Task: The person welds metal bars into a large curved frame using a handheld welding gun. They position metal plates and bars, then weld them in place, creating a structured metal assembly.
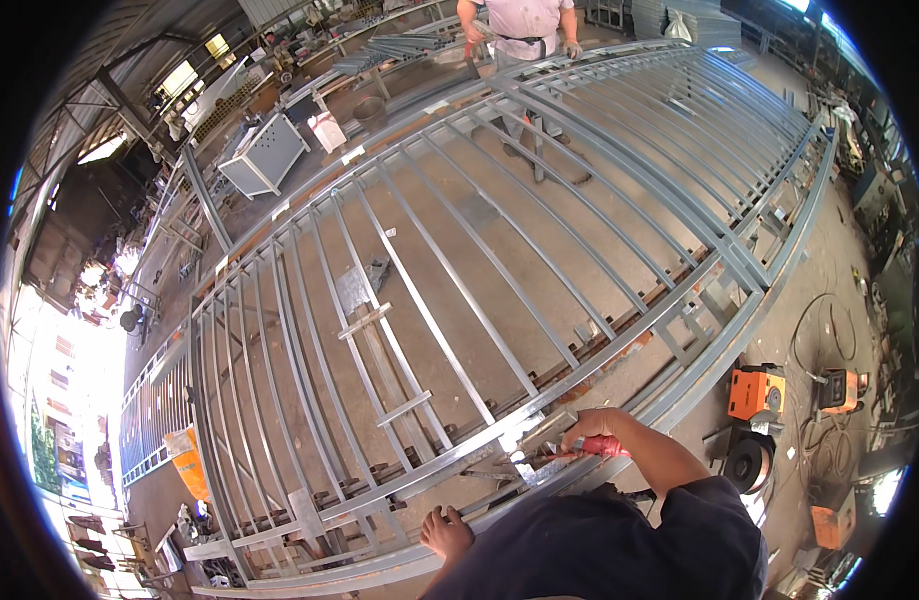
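Note:
A large grey steel frame [579,388] with many parallel bars spreads out before me. My left hand [446,533] rests on its near outer rail, fingers slightly bent and apart, holding nothing loose. To the right, my right hand [593,428] is closed around a red-handled tool [606,446] at the near edge of the frame. The tool's exact kind is hard to make out, as the fingers cover part of it. Beside these fingers is a flat rectangular metal piece [545,431]. A bright glare lies on the metal just left of it.
Across the frame stands a person [524,22]. On the right floor are an orange machine [756,392], a black wire spool [748,463] and looping cables [829,330]. A grey cabinet [264,157] stands beyond the frame at upper left. Two short crosspieces [404,408] lie over the bars.

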### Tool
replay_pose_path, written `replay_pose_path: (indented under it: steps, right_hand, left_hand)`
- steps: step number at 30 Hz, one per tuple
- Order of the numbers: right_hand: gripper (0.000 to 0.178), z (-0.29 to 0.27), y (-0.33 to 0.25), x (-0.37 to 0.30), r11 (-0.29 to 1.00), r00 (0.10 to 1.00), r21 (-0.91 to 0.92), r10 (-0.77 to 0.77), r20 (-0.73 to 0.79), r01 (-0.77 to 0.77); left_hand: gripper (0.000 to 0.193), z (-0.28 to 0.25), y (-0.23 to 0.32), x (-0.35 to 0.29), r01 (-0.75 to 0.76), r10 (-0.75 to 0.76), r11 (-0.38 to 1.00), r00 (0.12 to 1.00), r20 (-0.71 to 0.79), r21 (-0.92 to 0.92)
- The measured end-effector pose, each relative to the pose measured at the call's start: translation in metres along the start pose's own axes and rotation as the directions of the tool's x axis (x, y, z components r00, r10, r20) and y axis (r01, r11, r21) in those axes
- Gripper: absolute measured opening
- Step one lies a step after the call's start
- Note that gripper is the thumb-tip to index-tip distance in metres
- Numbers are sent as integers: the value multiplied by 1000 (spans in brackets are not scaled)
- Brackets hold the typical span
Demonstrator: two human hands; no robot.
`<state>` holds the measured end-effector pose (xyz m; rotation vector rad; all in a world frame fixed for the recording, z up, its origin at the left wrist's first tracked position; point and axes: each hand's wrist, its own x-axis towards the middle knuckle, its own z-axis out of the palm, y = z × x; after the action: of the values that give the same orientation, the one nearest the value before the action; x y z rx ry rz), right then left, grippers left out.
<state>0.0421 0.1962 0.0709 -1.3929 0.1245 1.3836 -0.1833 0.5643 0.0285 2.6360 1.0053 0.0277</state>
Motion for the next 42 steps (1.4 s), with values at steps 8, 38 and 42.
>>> replay_pose_path:
  steps: [8, 38, 42]
  right_hand:
    - [45, -10, -1, 16, 975, 989, -224, -15, -147, -19]
    - [74, 23, 2, -12, 522, 856, -827, -312, -412, -207]
    - [66, 26, 48, -27, 606, 724, -774, -448, -525, -186]
  left_hand:
    - [44, 1, -5, -1, -18, 20, 999, 999, -38, 48]
    - [49, 0, -2, -1, 49, -50, 996, 999, 21, 74]
    - [48, 3, -1, -3, 18, -22, 997, 998, 54, 77]
